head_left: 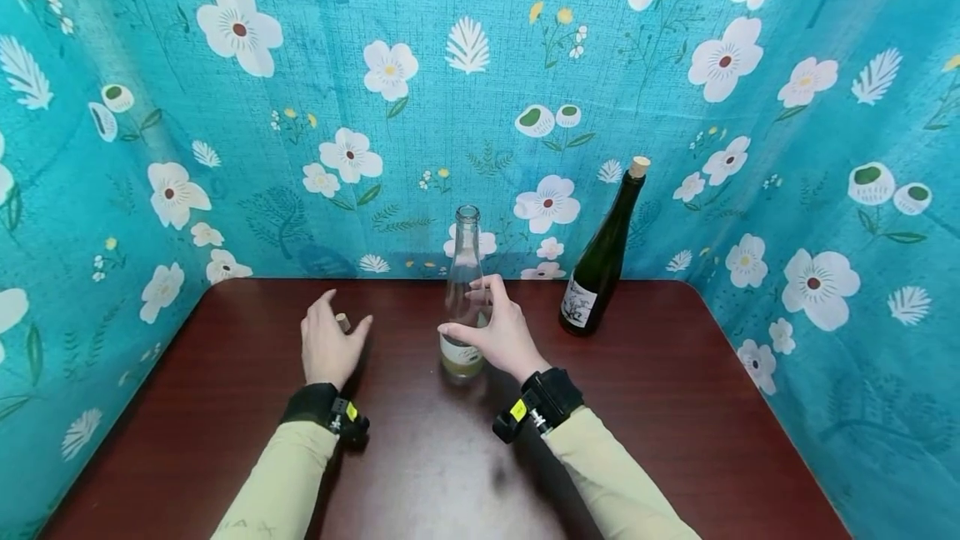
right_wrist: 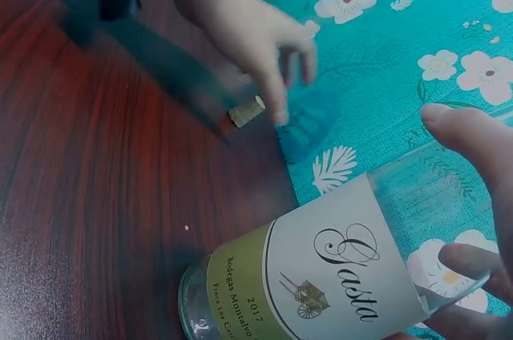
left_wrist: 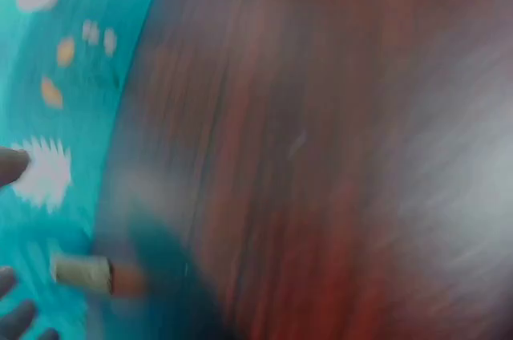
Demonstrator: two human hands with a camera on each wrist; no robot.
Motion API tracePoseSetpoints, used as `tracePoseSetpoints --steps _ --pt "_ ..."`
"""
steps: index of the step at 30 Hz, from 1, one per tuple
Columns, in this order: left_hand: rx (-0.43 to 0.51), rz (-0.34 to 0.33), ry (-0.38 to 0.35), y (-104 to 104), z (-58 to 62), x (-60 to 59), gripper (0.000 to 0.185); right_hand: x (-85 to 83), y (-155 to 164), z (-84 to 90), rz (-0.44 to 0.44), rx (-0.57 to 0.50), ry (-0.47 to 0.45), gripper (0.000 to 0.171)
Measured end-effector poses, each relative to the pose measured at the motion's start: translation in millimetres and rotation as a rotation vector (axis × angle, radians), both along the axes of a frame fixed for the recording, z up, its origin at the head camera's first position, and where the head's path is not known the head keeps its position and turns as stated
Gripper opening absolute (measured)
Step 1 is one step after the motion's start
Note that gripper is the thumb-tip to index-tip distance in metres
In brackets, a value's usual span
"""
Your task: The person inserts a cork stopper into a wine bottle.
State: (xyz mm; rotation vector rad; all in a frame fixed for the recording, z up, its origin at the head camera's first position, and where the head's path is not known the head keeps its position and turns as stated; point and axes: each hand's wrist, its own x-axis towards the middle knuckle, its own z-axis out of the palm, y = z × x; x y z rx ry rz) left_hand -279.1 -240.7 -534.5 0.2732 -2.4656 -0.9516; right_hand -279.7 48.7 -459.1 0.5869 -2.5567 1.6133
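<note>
1. An open bottle (head_left: 462, 298) stands mid-worktop (head_left: 225, 407), the right hand (head_left: 498, 332) around it.
2. A cork (head_left: 343, 322) lies left of it, by the left hand (head_left: 327, 346).
3. A corked bottle (head_left: 603, 257) stands behind, to the right.

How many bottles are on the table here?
2. A clear bottle stands uncorked at the table's middle, by the right hand; a dark green bottle, corked, stands farther back to its right. None seems hidden.
</note>
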Motion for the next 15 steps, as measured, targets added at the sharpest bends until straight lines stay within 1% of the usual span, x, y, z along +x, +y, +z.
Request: tracePoseSetpoints --steps 1,3,4,5,8,10,11,12,15 --pt "0.023 0.031 -0.048 -4.6 -1.1 -1.4 0.078 0.2 -0.2 0.4 0.000 -0.002 -0.003 0.070" --pt "0.054 0.058 -0.131 -11.9 -5.9 -3.3 0.077 0.7 -0.6 1.1 -0.001 -0.003 -0.014 0.072" --pt "0.066 0.062 -0.154 -14.3 -8.4 -3.7 0.074 0.9 -0.8 1.3 0.000 -0.005 -0.018 0.072" --pt "0.074 0.066 -0.158 -16.3 -12.1 -4.0 0.069 1.0 -0.9 1.5 0.001 -0.005 -0.024 0.071" --pt "0.096 0.078 -0.130 -19.5 -20.7 -2.5 0.046 1.8 -1.6 2.0 0.010 -0.005 -0.032 0.072" --pt "0.116 0.083 -0.092 -19.4 -22.5 -1.6 0.032 2.6 -1.6 2.5 0.011 -0.004 -0.037 0.073" --pt "0.129 0.083 -0.076 -19.2 -22.8 -1.5 0.028 2.7 -1.6 2.3 0.012 0.000 -0.036 0.073" --pt "0.133 0.083 -0.063 -18.5 -22.4 -1.4 0.027 3.1 -1.5 2.4 0.013 0.002 -0.036 0.074" --pt "0.130 0.060 -0.043 -16.6 -17.7 -1.7 0.034 3.7 -0.7 3.0 0.016 0.006 -0.037 0.073"
